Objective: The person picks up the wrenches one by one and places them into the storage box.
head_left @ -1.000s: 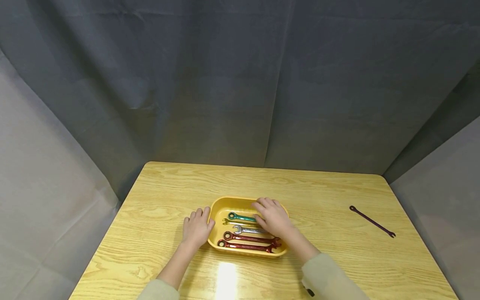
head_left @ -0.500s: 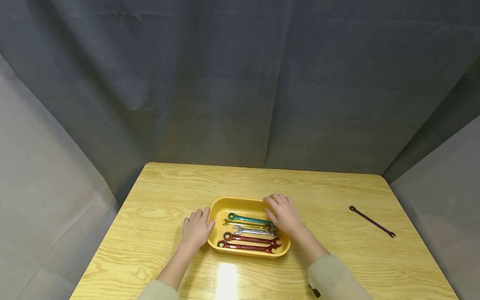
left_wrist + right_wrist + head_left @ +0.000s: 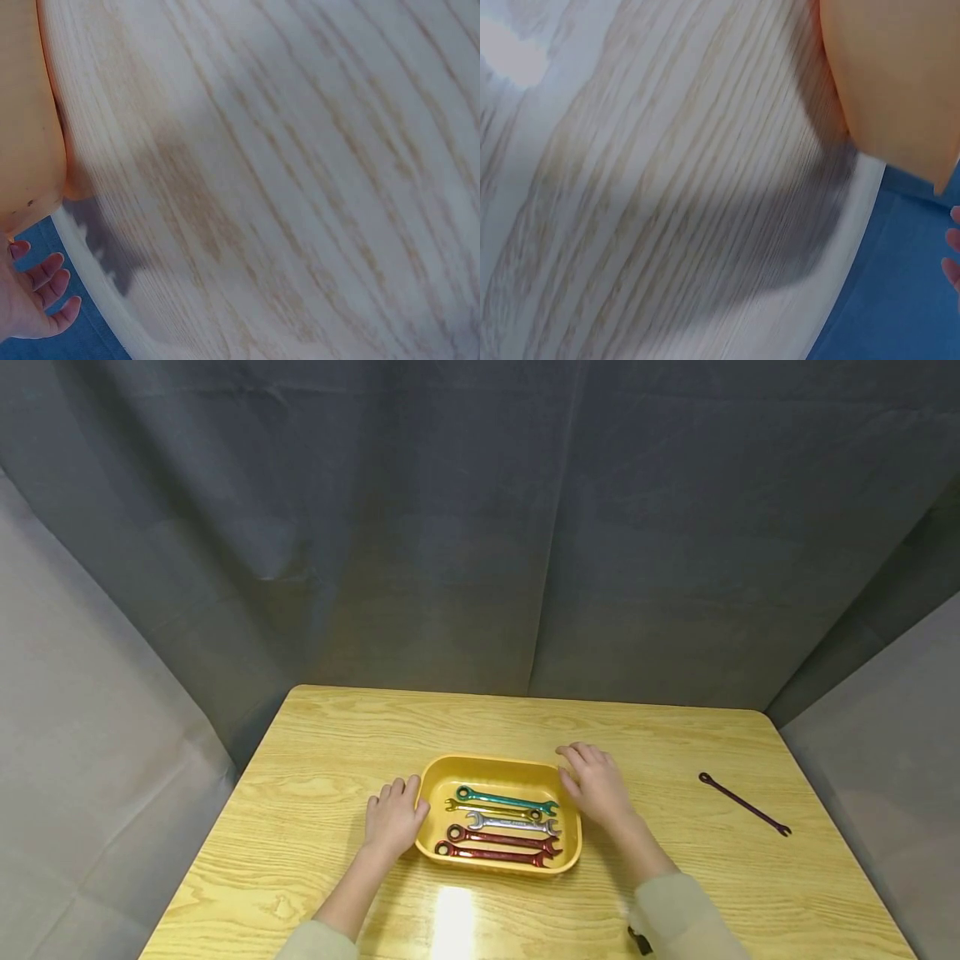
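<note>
A yellow plastic tray lies on the table, holding a green wrench, a yellow wrench, a silver wrench and two red wrenches, roughly parallel. My left hand rests at the tray's left rim, its thumb by the edge; the left wrist view shows its fingers loosely bent beside the tray wall. At the tray's far right corner my right hand is relaxed and holds nothing, the thumb close to the rim; whether it touches cannot be seen.
A purple wrench lies slanted on the wood-grain table, well to the right of the tray. Dark grey curtain hangs behind the table, with paler cloth at the left side.
My right hand has moved right, from over the wrenches inside the tray to its right rim, uncovering the wrenches' right ends. The left hand and the tray have stayed put.
</note>
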{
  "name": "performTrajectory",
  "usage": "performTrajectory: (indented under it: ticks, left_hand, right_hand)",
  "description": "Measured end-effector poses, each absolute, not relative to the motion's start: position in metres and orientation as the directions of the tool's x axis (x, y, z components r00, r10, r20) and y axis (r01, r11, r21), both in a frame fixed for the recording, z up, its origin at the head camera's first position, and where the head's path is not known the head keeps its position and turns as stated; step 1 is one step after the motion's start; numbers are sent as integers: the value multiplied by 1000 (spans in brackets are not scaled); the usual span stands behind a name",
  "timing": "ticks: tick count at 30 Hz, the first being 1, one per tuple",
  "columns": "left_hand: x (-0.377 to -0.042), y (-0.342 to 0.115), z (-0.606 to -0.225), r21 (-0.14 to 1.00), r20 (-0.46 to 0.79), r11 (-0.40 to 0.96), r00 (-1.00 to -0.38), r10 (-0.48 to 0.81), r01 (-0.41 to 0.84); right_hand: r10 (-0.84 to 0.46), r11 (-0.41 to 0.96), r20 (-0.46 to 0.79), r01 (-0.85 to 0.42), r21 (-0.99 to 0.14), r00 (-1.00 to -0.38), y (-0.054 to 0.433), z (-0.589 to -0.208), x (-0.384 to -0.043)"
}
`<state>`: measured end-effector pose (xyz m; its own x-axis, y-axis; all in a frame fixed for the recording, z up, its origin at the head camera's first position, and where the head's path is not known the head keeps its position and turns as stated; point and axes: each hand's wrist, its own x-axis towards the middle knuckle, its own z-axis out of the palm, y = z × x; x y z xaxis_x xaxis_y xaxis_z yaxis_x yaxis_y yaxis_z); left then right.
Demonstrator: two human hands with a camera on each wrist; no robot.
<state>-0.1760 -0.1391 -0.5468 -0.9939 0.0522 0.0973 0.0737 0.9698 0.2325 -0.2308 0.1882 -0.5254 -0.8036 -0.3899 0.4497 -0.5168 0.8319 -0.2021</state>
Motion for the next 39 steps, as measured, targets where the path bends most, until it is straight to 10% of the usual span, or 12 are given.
performTrajectory:
  ticks: [39]
  left_hand:
    - [-175,-139,-547,234,121,968,-991,59,86]
  right_hand:
    - [-68,917,362,-201,-345,-930,274,-545,-224]
